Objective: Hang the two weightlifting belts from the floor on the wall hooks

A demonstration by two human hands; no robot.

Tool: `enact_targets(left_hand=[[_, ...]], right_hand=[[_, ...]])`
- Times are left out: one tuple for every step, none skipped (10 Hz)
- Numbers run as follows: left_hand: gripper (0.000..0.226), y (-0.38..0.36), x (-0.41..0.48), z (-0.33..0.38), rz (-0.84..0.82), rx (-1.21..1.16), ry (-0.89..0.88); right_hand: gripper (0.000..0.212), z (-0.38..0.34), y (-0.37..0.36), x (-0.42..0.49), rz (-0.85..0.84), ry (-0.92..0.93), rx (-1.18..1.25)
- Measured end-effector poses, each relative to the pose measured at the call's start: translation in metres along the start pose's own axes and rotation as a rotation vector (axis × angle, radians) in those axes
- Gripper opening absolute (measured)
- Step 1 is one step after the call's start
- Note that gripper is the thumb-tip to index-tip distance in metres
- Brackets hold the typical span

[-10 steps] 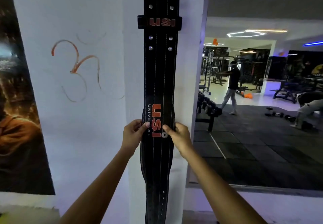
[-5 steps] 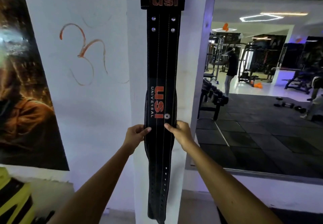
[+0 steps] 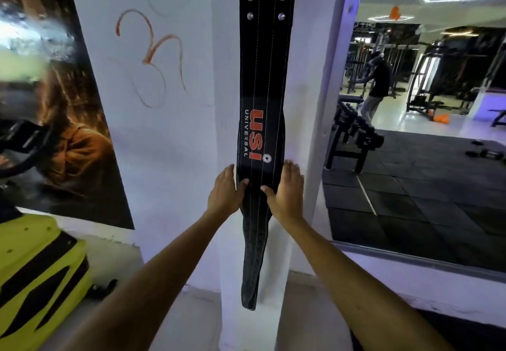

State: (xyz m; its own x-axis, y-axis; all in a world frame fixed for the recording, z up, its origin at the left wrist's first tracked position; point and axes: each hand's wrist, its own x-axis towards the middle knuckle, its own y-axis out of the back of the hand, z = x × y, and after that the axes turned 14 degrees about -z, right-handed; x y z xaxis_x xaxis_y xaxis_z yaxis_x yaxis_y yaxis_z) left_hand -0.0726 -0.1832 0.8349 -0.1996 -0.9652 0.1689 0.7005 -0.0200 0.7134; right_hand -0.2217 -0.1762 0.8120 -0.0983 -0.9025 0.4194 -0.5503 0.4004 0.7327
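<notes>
Long black leather weightlifting belt [image 3: 262, 77] hanging on white pillar: red "USI" with white "UNIVERSAL" beside it, printed lengthwise mid-belt. Partial red "USI" on top loop, cropped.

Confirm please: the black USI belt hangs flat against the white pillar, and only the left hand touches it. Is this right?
Not quite. The head view shows both hands on the belt: the left hand at its left edge and the right hand at its right edge. It does hang against the white pillar.

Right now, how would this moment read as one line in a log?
stage: steadying hung belt | belt: hanging on pillar, hook out of view | left hand: on left edge | right hand: on right edge
</notes>
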Motion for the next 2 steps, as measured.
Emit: enact_targets(left_hand=[[0.062, 0.006, -0.008, -0.007, 0.019, 0.172, 0.011], [0.065, 0.018, -0.021, -0.011, 0.038, 0.31, 0.0]], right_hand=[[0.082, 0.005, 0.001, -0.002, 0.053, 0.122, -0.079], [0.077, -0.004, 0.011, -0.011, 0.095, 0.216, -0.16]])
